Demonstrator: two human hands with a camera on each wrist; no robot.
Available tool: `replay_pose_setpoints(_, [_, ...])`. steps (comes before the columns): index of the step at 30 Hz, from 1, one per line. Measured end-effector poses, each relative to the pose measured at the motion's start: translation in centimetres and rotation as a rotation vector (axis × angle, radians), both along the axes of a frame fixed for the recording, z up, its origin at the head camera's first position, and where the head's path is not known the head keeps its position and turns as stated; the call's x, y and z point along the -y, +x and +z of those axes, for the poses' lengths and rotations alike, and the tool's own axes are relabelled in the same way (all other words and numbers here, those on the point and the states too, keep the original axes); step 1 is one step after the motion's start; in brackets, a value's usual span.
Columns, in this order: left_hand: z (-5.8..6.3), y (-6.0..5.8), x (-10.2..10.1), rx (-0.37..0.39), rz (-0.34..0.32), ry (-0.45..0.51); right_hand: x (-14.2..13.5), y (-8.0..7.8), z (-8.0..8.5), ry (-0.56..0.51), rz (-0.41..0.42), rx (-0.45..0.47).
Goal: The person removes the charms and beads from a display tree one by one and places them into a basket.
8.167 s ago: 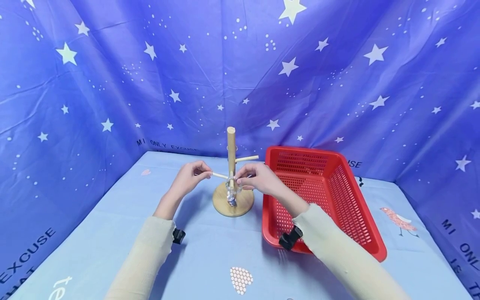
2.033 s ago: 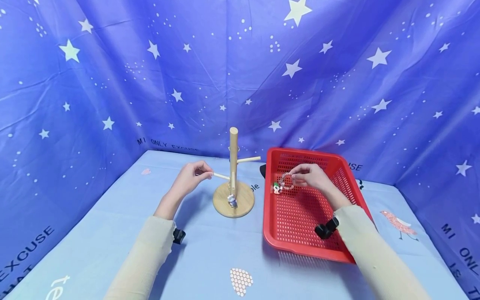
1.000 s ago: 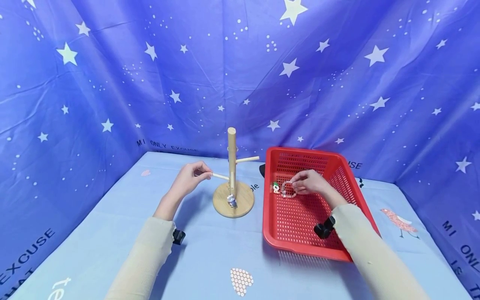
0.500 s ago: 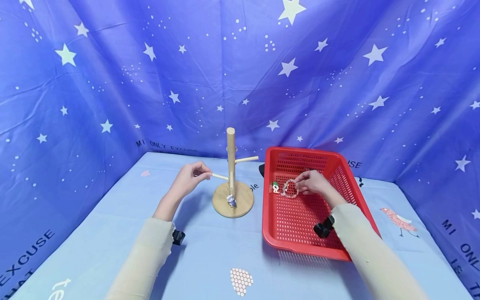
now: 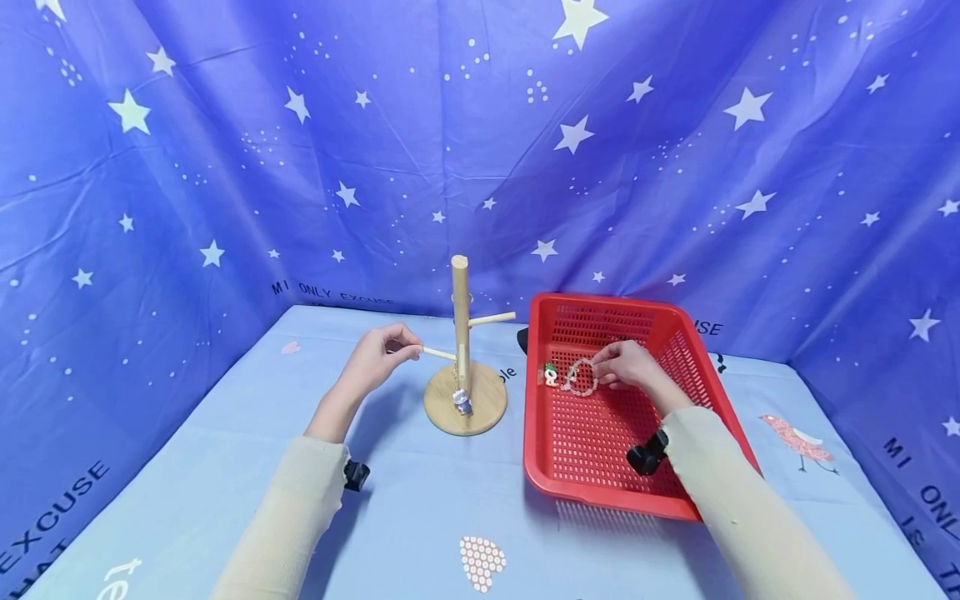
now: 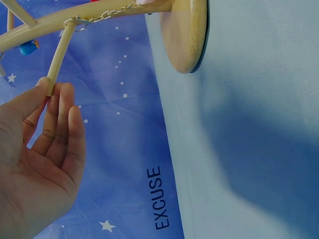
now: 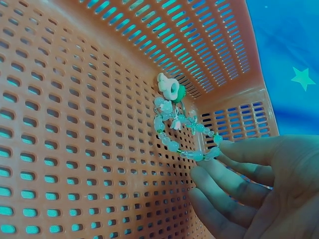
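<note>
My left hand (image 5: 378, 358) pinches the free end of a wooden peg (image 6: 61, 55) on an upright wooden stand (image 5: 460, 308) with a round base. Close to the post, a thin metal chain (image 6: 107, 15) loops over that peg. A small blue-and-white figure charm (image 5: 462, 402) dangles low in front of the post. Inside the red basket, my right hand (image 5: 626, 365) has thumb and fingertips at the right edge of a pale pink beaded bracelet (image 7: 174, 146), pinching it. The bracelet spreads in a ring on the basket floor, its white-and-green charm (image 7: 171, 89) beside the far corner.
The perforated red basket (image 5: 531, 433) stands right of the stand. Another peg (image 5: 492, 318) juts right from the post. A blue charm (image 6: 29, 47) hangs on the stand's far side. Pale blue cloth (image 5: 420, 517) covers the table, with a star-printed curtain (image 5: 405, 150) behind.
My right hand has gone from the stand into the basket and lowered the beaded bracelet there, then shifted slightly right with its edge. The left hand has kept its hold on the peg.
</note>
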State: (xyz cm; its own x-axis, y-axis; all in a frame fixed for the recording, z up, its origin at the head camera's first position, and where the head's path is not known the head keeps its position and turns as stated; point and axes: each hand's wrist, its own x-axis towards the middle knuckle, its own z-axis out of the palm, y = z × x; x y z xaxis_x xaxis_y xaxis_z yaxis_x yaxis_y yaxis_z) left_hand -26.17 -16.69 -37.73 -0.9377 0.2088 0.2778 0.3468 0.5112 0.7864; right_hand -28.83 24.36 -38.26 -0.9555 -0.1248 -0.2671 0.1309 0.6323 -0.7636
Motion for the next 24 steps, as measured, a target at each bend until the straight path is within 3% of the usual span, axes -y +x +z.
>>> replay_pose_setpoints(24, [0.11,0.04,-0.13,0.011,0.013,-0.02,-0.04,0.05,0.37,-0.011,-0.063,-0.071])
